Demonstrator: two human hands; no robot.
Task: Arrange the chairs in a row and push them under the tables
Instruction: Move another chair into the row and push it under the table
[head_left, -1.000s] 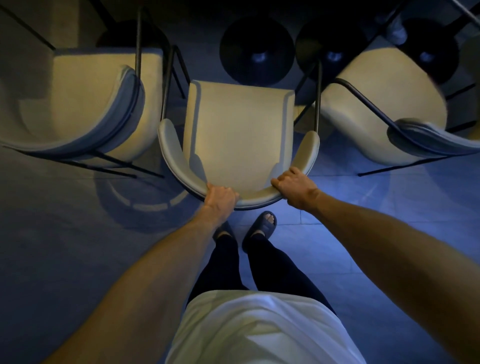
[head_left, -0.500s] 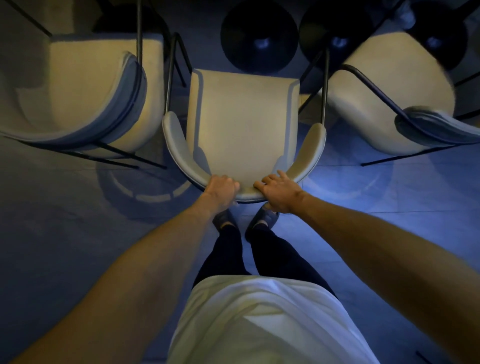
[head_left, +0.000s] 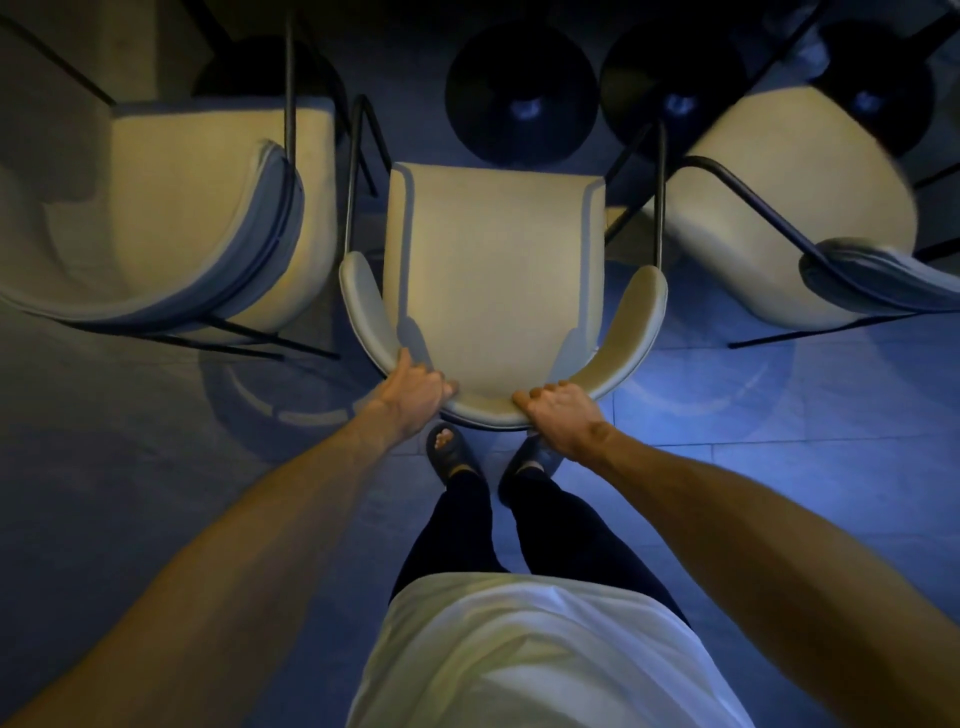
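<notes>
A cream middle chair (head_left: 493, 270) with a curved backrest and thin black legs stands straight ahead of me, its seat pointing away. My left hand (head_left: 415, 392) grips the left part of the backrest rim, and my right hand (head_left: 561, 415) grips the rim just right of centre. A matching left chair (head_left: 171, 208) stands beside it, turned slightly. The right chair (head_left: 795, 208) is angled away. Dark round table bases (head_left: 519, 93) sit on the floor beyond the seats; the tabletops are out of view.
The floor (head_left: 156, 493) is grey tile under dim blue light. My feet in dark sandals (head_left: 449, 452) stand just behind the middle chair. Black chair legs stick out between the chairs at left and right.
My right hand has slid left along the backrest rim toward the centre. The middle chair sits a little further forward toward the table bases, and my feet have stepped closer behind it.
</notes>
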